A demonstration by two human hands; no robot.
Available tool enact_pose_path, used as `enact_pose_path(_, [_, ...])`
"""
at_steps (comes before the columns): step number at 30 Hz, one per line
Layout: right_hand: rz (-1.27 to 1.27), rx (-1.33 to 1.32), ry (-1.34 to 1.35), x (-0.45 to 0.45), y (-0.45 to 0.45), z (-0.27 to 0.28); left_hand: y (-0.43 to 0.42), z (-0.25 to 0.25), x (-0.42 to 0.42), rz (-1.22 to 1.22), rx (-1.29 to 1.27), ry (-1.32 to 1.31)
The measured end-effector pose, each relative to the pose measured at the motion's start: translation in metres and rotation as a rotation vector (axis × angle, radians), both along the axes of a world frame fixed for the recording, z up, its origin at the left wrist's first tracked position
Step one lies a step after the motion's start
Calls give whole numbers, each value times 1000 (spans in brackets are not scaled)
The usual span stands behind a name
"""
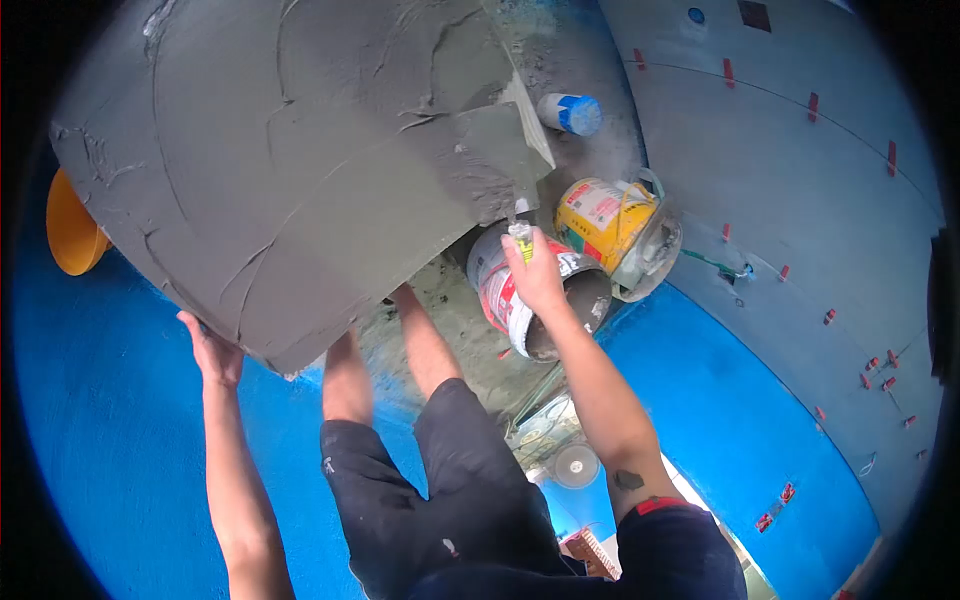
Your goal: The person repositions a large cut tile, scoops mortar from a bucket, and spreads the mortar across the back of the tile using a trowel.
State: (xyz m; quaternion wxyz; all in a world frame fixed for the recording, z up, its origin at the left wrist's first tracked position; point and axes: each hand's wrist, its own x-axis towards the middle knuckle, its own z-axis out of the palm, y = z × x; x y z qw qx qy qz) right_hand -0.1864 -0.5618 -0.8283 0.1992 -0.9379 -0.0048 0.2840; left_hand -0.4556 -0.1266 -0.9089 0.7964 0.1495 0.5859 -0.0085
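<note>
A large flat tile [300, 180] coated with wet-looking grey mortar fills the upper left, tilted in front of my legs. My left hand [215, 352] is at its lower left edge, gripping it; some of the fingers are hidden behind the tile. My right hand [537, 272] is closed round the handle of a trowel [521, 232], at the tile's right edge. Its handle has a yellow-green patch, and its blade is hard to make out against the mortar. Ridges and smears run across the coating, with a thicker patch near the trowel.
A mortar-stained bucket [520, 325] lies tipped beside my right forearm. Behind it are a yellow bucket [600, 222] and a blue-and-white cylinder [572, 115]. An orange round object [72, 225] shows at left. Red clips [728, 73] dot the grey tiled wall [780, 170]; blue coating covers nearby surfaces.
</note>
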Motion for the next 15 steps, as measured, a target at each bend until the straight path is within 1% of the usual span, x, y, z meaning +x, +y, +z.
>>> enact_pose_path(4, [-40, -114, -67, 28, -18, 13, -2, 7, 5, 10, 9, 43])
enact_pose_path(7, [-39, -127, -114, 52, -55, 1, -1, -2, -2, 9, 76, 45])
enact_pose_path(8, [-67, -111, -217, 56, -60, 1, -1, 1, -1, 13, 51, 35])
enact_pose_path(11, [-66, -157, -277, 69, -70, 5, -3, 10, 9, 14, 33, 45])
enact_pose_path(12, [-13, -174, -304, 71, -71, 7, -5, 13, 12, 4, 37, 73])
enact_pose_path(13, [-6, -170, -306, 71, -71, 8, -6, 11, 13, 12, 39, 71])
enact_pose_path(15, [-125, 73, -35, 73, -54, 15, -4, 8, 9, 38, 24, 70])
